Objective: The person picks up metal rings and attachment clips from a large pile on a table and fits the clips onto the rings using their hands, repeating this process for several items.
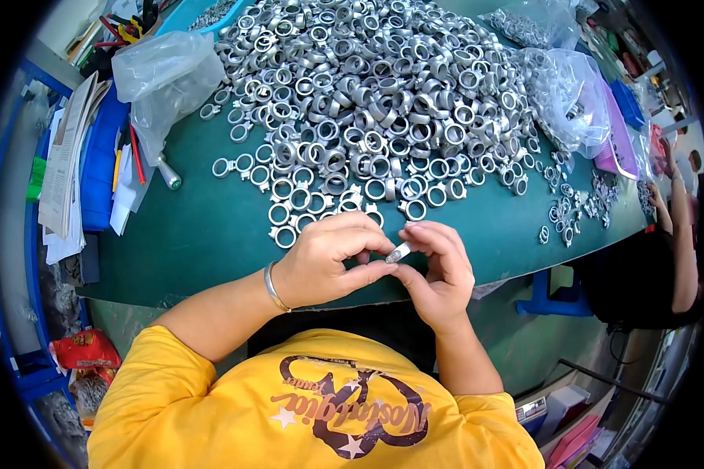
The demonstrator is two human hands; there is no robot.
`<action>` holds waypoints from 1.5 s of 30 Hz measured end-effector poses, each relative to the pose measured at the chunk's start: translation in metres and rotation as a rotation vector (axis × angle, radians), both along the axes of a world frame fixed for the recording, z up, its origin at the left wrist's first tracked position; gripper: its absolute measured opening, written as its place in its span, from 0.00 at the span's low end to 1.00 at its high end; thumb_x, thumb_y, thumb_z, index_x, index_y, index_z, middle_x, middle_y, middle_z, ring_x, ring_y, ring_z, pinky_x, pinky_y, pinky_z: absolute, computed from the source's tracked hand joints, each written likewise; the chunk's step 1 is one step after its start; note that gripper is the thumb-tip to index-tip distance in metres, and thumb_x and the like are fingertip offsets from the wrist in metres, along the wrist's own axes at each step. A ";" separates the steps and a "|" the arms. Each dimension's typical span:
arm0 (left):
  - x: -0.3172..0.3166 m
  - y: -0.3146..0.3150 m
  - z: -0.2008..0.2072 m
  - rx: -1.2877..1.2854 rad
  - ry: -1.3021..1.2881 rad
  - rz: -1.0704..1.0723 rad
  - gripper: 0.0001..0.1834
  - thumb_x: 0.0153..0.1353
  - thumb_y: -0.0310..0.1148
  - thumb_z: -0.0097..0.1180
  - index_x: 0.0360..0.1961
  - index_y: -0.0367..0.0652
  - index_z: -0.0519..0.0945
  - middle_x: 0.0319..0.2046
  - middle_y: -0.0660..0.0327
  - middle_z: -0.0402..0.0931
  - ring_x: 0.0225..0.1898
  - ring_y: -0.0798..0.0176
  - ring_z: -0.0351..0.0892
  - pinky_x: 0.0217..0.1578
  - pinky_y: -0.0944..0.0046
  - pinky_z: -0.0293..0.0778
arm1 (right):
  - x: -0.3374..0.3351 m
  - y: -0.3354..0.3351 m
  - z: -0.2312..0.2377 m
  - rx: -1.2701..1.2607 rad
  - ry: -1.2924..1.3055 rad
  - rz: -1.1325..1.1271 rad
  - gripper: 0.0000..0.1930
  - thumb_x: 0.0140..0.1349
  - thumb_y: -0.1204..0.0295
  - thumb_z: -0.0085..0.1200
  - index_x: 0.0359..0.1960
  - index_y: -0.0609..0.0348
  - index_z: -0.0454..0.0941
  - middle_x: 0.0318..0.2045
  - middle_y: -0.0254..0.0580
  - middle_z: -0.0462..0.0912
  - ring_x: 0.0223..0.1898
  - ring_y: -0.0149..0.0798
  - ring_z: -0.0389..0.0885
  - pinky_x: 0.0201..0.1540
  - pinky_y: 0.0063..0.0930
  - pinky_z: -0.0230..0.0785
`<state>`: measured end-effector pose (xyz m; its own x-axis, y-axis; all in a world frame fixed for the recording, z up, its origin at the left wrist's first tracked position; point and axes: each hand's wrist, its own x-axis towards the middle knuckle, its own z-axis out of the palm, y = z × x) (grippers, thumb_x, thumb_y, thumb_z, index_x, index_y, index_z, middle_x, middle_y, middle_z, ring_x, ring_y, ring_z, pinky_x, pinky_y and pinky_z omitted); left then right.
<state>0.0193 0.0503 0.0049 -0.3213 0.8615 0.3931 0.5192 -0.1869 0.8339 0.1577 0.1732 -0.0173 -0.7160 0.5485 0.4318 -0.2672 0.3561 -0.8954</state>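
Note:
Between my two hands, over the near edge of the green table, is a small silvery metal ring (398, 252), seen nearly edge-on. My left hand (332, 254), with a bangle at the wrist, pinches it from the left between thumb and forefinger. From the right, my right hand (440, 270) grips it with curled fingers and thumb. Just beyond my fingers lies the front of a large pile of metal rings (383, 102), each with small lugs on its rim. Several loose ones lie flat close to my left hand. The held ring is partly hidden by my fingertips.
A clear plastic bag (164, 78) and a blue bin with papers (98, 164) stand on the left. Smaller metal parts (563, 215) lie to the right, near another bag (567, 98) and a purple basket (619, 141). Another person's arm (684, 242) is at the far right.

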 end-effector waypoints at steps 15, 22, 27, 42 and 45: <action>0.004 -0.002 0.003 0.019 -0.014 0.029 0.11 0.46 0.21 0.65 0.33 0.35 0.81 0.28 0.60 0.76 0.23 0.72 0.73 0.23 0.75 0.71 | 0.002 0.001 0.003 0.179 -0.075 -0.027 0.10 0.51 0.84 0.58 0.37 0.67 0.78 0.33 0.47 0.80 0.31 0.39 0.79 0.33 0.23 0.71; 0.004 0.002 -0.002 0.005 -0.018 0.084 0.11 0.48 0.20 0.64 0.35 0.35 0.80 0.33 0.55 0.80 0.30 0.66 0.80 0.29 0.72 0.76 | 0.006 -0.001 -0.001 0.057 0.002 -0.079 0.11 0.48 0.86 0.60 0.35 0.68 0.78 0.32 0.47 0.79 0.30 0.36 0.78 0.32 0.22 0.72; 0.000 -0.003 -0.005 0.009 0.040 0.102 0.08 0.48 0.24 0.65 0.31 0.38 0.82 0.31 0.57 0.81 0.32 0.58 0.81 0.35 0.66 0.76 | 0.003 -0.002 0.003 0.206 -0.052 -0.132 0.11 0.44 0.87 0.62 0.32 0.66 0.79 0.29 0.47 0.79 0.29 0.41 0.78 0.31 0.26 0.71; 0.006 -0.002 -0.007 0.063 -0.151 0.061 0.05 0.55 0.22 0.58 0.34 0.35 0.80 0.28 0.58 0.79 0.29 0.65 0.81 0.30 0.69 0.77 | 0.008 -0.006 -0.003 0.137 -0.075 -0.170 0.11 0.42 0.85 0.62 0.31 0.64 0.80 0.27 0.44 0.79 0.26 0.36 0.76 0.28 0.23 0.68; 0.009 0.002 -0.010 0.021 -0.024 0.131 0.06 0.56 0.26 0.59 0.35 0.38 0.80 0.29 0.57 0.79 0.31 0.61 0.81 0.33 0.65 0.75 | 0.013 0.002 -0.003 0.163 -0.155 -0.137 0.08 0.45 0.83 0.61 0.29 0.64 0.78 0.23 0.43 0.78 0.23 0.37 0.75 0.27 0.25 0.67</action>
